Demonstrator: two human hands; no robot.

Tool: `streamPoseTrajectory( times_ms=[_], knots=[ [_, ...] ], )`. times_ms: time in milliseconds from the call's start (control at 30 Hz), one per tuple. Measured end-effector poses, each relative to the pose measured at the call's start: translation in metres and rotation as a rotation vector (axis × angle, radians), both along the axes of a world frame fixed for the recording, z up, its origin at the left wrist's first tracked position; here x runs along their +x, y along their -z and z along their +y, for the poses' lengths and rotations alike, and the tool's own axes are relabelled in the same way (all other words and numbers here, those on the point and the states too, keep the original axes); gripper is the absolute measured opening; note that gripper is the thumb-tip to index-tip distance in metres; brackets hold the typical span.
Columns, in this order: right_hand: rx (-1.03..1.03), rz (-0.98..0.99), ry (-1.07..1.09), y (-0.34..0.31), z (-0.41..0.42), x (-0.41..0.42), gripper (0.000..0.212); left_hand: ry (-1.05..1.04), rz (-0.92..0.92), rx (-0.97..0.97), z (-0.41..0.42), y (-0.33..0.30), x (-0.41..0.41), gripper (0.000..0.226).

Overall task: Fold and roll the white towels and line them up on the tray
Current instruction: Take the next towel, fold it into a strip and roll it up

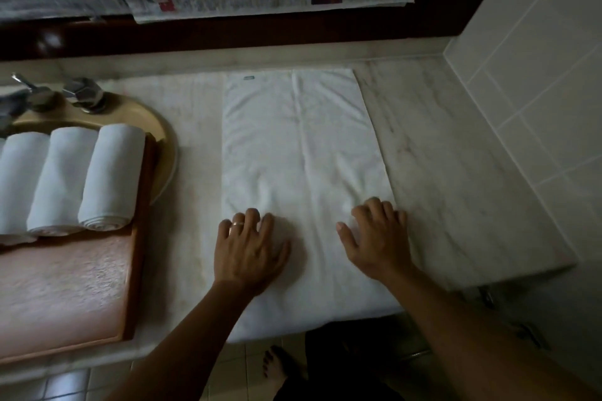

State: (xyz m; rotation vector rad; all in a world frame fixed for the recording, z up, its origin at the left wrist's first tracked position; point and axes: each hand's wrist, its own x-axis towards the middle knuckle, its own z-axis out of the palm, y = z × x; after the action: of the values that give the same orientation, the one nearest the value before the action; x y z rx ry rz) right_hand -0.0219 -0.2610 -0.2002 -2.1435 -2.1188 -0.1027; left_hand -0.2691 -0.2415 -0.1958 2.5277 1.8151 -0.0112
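- My left hand (252, 246) lies flat, fingers spread and grasping nothing, pressing the near left part of the folded towel (303, 153).
- My right hand (374, 234) rests the same way, loose and open, on the towel's near right edge.
- The towel's long axis runs straight away from my fingers toward the wall; its near end hangs over the counter (456, 146) edge toward me.
- Both hands sit equally near that end, so I judge the roll should start there and travel away from me.
- Left of the towel, the tray (84, 286) holds rolled towels (110, 176) side by side, with bare space nearer me.
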Motion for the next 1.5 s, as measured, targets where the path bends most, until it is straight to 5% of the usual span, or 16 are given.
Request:
streamPoseTrajectory(
  times_ms=[200,400,633,800,1100,1433,1500],
  knots=[
    [-0.34,0.029,0.006,0.01,0.021,-0.008,0.077,0.0,-0.035,-0.22,0.021,0.015,-0.006,0.082],
    [-0.314,0.011,0.124,0.011,0.005,0.015,0.085,-0.112,0.015,-0.173,0.015,0.008,-0.015,0.091],
    [-0.199,-0.046,0.088,-0.002,0.032,0.025,0.058,-0.16,0.134,-0.091,0.046,-0.019,0.014,0.072],
    [-0.157,0.091,0.082,-0.022,0.11,0.046,0.031,-0.128,-0.035,-0.135,0.081,-0.042,0.063,0.05],
    [-0.187,0.277,-0.064,-0.025,0.28,0.095,0.021,-0.049,-0.351,-0.243,0.121,-0.03,0.195,0.022],
    [-0.128,0.296,-0.057,-0.008,0.379,0.107,0.01,-0.159,-0.25,-0.374,0.139,-0.036,0.259,0.021],
    [-0.159,0.306,-0.047,-0.006,0.385,0.104,0.023,-0.157,-0.215,-0.403,0.144,-0.038,0.261,0.022]
  ],
)
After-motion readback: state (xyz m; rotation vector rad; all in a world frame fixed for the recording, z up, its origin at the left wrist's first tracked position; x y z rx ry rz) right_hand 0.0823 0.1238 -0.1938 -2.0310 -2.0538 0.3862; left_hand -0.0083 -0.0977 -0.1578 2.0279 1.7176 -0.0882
